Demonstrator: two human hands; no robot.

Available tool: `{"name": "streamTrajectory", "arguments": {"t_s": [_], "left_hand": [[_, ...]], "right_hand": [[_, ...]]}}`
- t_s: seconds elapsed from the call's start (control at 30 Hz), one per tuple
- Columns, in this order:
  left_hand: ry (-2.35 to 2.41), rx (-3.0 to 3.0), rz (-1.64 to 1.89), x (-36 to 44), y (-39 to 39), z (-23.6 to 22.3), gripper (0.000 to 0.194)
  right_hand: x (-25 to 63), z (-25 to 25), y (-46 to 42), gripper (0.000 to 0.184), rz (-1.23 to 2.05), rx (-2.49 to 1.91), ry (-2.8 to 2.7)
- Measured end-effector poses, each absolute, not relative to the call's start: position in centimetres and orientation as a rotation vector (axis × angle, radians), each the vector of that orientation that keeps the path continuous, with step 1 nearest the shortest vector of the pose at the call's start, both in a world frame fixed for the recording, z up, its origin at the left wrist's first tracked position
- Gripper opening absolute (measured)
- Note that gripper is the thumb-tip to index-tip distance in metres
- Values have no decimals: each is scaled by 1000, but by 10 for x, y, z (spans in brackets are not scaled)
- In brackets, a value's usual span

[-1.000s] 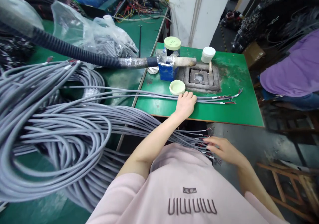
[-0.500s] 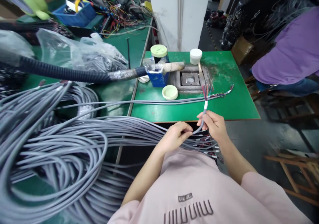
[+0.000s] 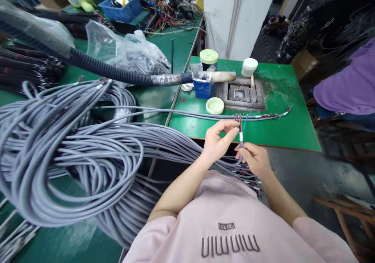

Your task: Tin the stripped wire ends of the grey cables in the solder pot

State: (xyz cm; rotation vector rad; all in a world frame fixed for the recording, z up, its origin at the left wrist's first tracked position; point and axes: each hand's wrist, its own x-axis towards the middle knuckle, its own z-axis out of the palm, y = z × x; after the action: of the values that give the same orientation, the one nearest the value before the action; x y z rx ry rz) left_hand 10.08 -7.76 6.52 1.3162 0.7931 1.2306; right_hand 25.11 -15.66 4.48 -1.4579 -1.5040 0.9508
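Observation:
A grey cable (image 3: 241, 143) stands upright in my right hand (image 3: 255, 157), whose thumb and fingers pinch it just below a white band. Above the band, thin coloured wires (image 3: 241, 123) fan out from the cable's end. My left hand (image 3: 219, 138) is at these wires, thumb and fingertips closed on the strands at their left side. Many more grey cables (image 3: 164, 138) run from a big coiled bundle (image 3: 96, 169) on the left toward my lap. Their stripped ends (image 3: 249, 175) lie below my hands.
On the green table (image 3: 281, 134), a square solder pot (image 3: 240, 94) sits beside a duct hose (image 3: 123, 75), blue box (image 3: 203, 88), green lid (image 3: 215, 106) and white jar (image 3: 249, 67). Two cables (image 3: 199, 116) cross it. A person in purple (image 3: 348, 79) is at the right.
My left hand has moved from the cable's lower part up to the coloured wires. My right hand still holds the cable, now a little lower in view. The camera view has shifted left.

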Motion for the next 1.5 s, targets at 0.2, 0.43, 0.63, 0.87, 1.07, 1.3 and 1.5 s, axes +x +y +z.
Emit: {"name": "streamTrajectory", "arguments": {"t_s": [0.2,0.43,0.63,0.87,1.07,1.3,1.5], "left_hand": [[798,1144,1219,103,-74,62,22],[772,1005,1175,103,-70,62,28],[723,912,1122,105,-67,63,35],[719,851,1091,106,-66,58,32],[723,958,1218,107,-72,52,26],[777,967,1182,109,-71,54,26],[760,871,1109,107,-67,54,31]], "right_hand": [[249,42,-155,26,942,-1481,-1550],[249,39,-154,27,933,-1478,-1600],[250,35,-154,28,950,-1478,-1590],[249,35,-153,27,983,-1478,-1549],[249,35,-152,27,993,-1468,-1554],[251,34,-151,29,936,-1473,-1616],[252,35,-150,28,920,-1479,-1674]]}}
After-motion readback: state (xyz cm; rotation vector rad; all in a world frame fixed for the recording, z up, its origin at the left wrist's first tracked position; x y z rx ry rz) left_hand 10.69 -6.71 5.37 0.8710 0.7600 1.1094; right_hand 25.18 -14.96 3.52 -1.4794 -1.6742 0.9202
